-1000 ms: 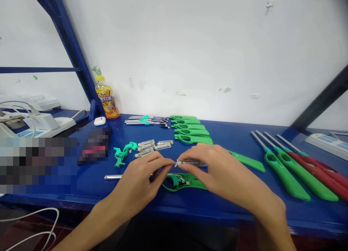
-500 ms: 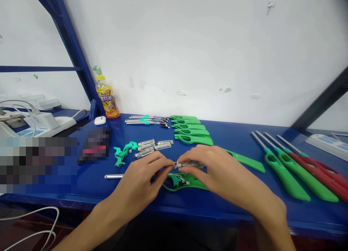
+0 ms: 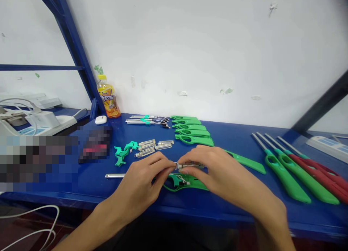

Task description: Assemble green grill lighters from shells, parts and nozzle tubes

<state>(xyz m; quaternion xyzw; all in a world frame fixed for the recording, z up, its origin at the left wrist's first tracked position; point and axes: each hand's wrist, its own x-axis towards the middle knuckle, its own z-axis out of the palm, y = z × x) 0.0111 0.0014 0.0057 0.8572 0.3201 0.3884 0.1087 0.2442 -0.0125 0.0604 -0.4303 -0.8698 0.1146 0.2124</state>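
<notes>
My right hand (image 3: 209, 167) pinches a clear lighter fuel tank (image 3: 193, 166) lengthwise between thumb and fingers. At the tank's pale left end, my left hand (image 3: 150, 175) is closed, thumb and forefinger together; what they grip is too small to make out. Just below both hands lies an open green lighter shell (image 3: 197, 183) holding a teal trigger (image 3: 176, 179) and thin wires. Its metal tube (image 3: 114, 176) sticks out left, partly hidden by my left hand. More clear tanks (image 3: 145, 152) and several loose teal triggers (image 3: 123, 153) lie beyond my left hand.
Metal tubes with wires (image 3: 146, 120) and green shell halves (image 3: 194, 138) lie near the wall. Another green shell half (image 3: 248, 164) rests behind my right hand. Assembled green lighters (image 3: 288, 178) and red lighters (image 3: 315, 167) lie right. A drink bottle (image 3: 108, 100) and white case (image 3: 100, 120) stand back left.
Both hands keep nearly the same pose at the tank's end; the left fingertips shift very slightly. The whole view moves a little; the things on the table stay put.
</notes>
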